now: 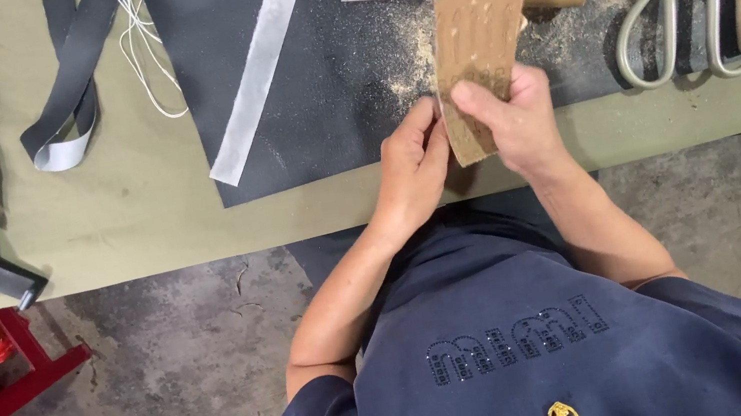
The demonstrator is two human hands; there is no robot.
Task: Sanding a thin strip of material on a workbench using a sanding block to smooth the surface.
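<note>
Strip (479,16) pinched between left hand (412,165), right hand (517,116).

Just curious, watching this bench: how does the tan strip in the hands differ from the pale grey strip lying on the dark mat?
The tan strip is wide, brown and perforated; the grey strip is narrow, pale and plain. The tan strip is held at its near end by the left hand and right hand; the grey strip lies untouched. Both are long, flat bands.

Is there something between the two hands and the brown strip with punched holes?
Nothing visible. The left hand and the right hand both grip the lower end of the brown perforated strip directly, above the dark mat.
</note>
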